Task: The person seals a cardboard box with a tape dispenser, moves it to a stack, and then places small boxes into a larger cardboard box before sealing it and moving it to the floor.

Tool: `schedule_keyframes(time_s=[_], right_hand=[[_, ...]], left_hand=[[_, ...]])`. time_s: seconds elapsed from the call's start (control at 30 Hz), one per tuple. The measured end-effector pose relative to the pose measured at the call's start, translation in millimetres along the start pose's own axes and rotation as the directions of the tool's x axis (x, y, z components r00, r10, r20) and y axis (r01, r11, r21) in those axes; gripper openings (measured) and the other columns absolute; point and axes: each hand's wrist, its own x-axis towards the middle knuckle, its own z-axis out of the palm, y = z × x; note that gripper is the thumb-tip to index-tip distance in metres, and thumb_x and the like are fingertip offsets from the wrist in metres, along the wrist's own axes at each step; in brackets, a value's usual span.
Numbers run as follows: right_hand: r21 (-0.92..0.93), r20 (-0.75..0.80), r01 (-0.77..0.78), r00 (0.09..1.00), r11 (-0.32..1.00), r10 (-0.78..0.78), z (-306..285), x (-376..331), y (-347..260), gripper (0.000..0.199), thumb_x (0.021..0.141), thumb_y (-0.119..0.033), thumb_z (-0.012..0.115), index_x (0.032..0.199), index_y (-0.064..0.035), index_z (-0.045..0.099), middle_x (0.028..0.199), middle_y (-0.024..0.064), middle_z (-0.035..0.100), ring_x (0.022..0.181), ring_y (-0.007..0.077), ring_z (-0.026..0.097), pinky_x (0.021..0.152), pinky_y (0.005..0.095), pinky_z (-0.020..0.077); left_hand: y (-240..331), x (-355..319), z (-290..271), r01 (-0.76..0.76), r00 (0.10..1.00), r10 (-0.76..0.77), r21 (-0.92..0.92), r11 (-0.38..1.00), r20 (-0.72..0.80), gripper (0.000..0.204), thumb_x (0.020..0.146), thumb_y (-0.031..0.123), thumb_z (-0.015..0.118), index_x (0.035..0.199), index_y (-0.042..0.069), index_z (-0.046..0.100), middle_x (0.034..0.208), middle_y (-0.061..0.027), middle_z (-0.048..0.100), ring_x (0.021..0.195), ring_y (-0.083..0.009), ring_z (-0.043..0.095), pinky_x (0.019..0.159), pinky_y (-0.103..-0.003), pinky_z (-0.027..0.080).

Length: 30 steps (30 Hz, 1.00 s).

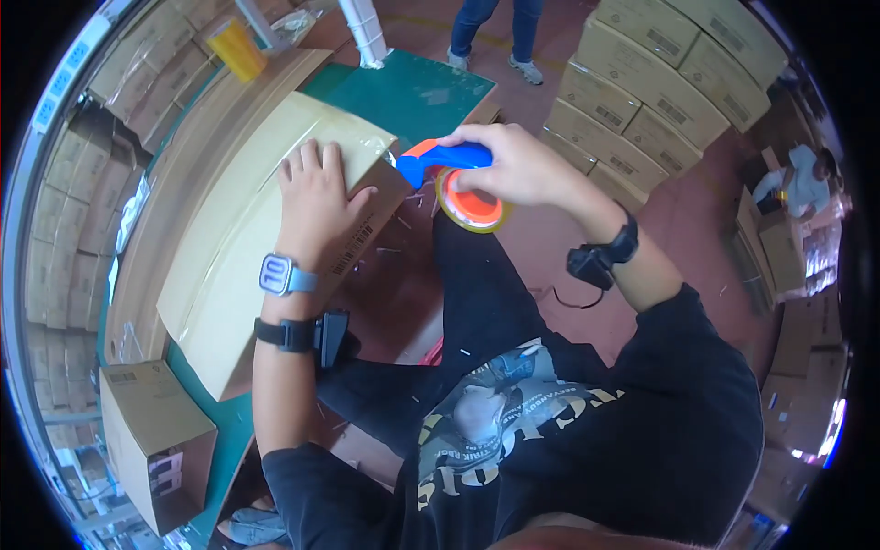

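Both hands matter: the left hand, spread ungripping, should brace the carton on the green table, and the right hand, clamped around the tape dispenser, should draw evenly.

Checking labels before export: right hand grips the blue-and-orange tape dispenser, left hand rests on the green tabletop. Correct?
Not quite: the head view shows the left hand resting on the carton, not the green tabletop. The right hand does grip the blue-and-orange tape dispenser.
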Motion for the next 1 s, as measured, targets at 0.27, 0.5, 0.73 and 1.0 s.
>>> schedule_keyframes(time_s=[0.27, 0.5, 0.73, 1.0], right_hand=[[-0.569, 0.320, 0.180, 0.947, 0.802, 0.015, 6, 63, -65, 0.038, 0.073, -0.033, 0.065, 0.099, -0.0080, 0.075, 0.094, 0.0209, 0.072, 0.088, 0.0372, 0.069, 0.079, 0.0444, 0.0545], [-0.677, 0.644, 0.290, 0.678, 0.676, 0.355, 54, 42, -46, 0.026, 0.068, -0.022, 0.070, 0.092, -0.0126, 0.079, 0.097, 0.0116, 0.073, 0.084, 0.0254, 0.066, 0.077, 0.0375, 0.0516], [0.087, 0.887, -0.169, 0.463, 0.982, 0.001, 43, 90, 77, 0.065, 0.070, -0.010, 0.070, 0.132, 0.0043, 0.059, 0.125, 0.0136, 0.066, 0.108, 0.0196, 0.061, 0.094, 0.0354, 0.0492], [0.748, 0.274, 0.001, 0.911, 0.664, -0.309, -24, 238, 74, 0.051, 0.070, -0.012, 0.061, 0.119, 0.0045, 0.060, 0.116, 0.0150, 0.065, 0.107, 0.0236, 0.062, 0.098, 0.0353, 0.0484]], left_hand=[[-16, 38, 31, -0.517, 0.856, 0.501, -0.190, 0.835, -0.128, 0.059, 0.064, 0.019, 0.071, 0.121, 0.006, 0.058, 0.125, -0.0194, 0.057, 0.128, -0.0363, 0.048, 0.113, -0.049, 0.031], [-17, 12, 26, -0.503, 0.864, 0.503, -0.020, 0.864, 0.006, 0.064, 0.064, 0.022, 0.073, 0.126, 0.012, 0.062, 0.136, -0.0180, 0.052, 0.134, -0.0380, 0.043, 0.114, -0.054, 0.030], [3, -4, 36, -0.408, 0.900, 0.431, 0.230, 0.883, -0.057, 0.061, 0.076, 0.025, 0.069, 0.136, 0.019, 0.059, 0.155, -0.0123, 0.039, 0.143, -0.0373, 0.035, 0.115, -0.058, 0.028], [27, -85, 18, -0.234, 0.972, 0.234, 0.002, 0.972, -0.005, 0.034, 0.086, 0.021, 0.065, 0.116, 0.005, 0.070, 0.142, -0.0135, 0.055, 0.140, -0.0329, 0.042, 0.119, -0.052, 0.027]])
